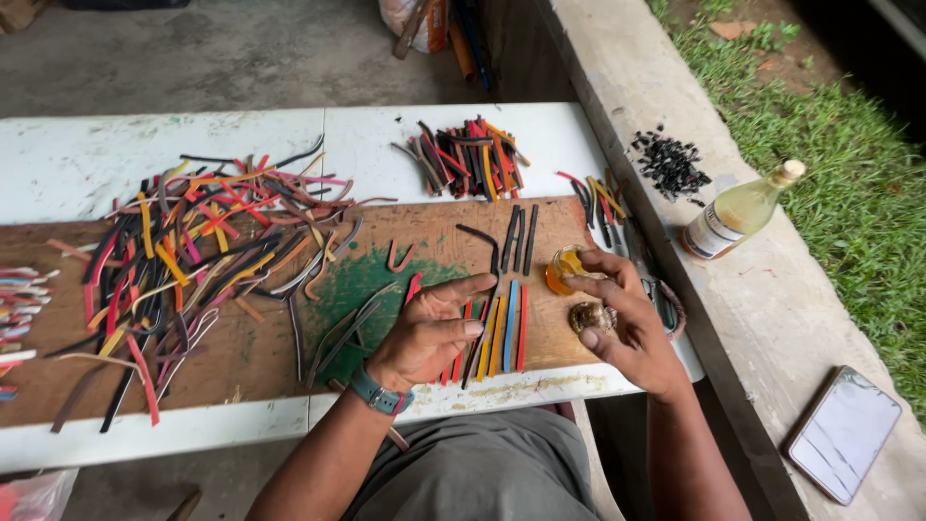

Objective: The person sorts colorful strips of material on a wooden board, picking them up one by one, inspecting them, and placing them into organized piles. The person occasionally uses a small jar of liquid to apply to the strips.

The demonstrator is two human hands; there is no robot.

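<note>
Several flat coloured strips [497, 338] lie side by side in a neat row on the brown board [289, 357], orange, blue, red and black among them. The left hand [429, 333] rests on the row's left end, palm down, its grip loose with fingers stretched across the strips and closed on nothing. Just right of the row, the right hand [617, 314] pinches a small brush-like applicator between fingertips, its tip at a small open jar of amber glue [564, 268] standing on the board's edge. A round lid [590, 316] lies touching that hand, below the jar.

Above the row, a few dark strips [516, 239] lie apart. Farther left, a big loose heap of strips [193, 260] covers the board, and a smaller bundle [468, 159] sits on the white tabletop [77, 159] behind. On the concrete ledge [772, 318] to the right are a bottle of yellowish liquid [738, 212], a pile of black scraps [670, 166] and a phone [844, 434].
</note>
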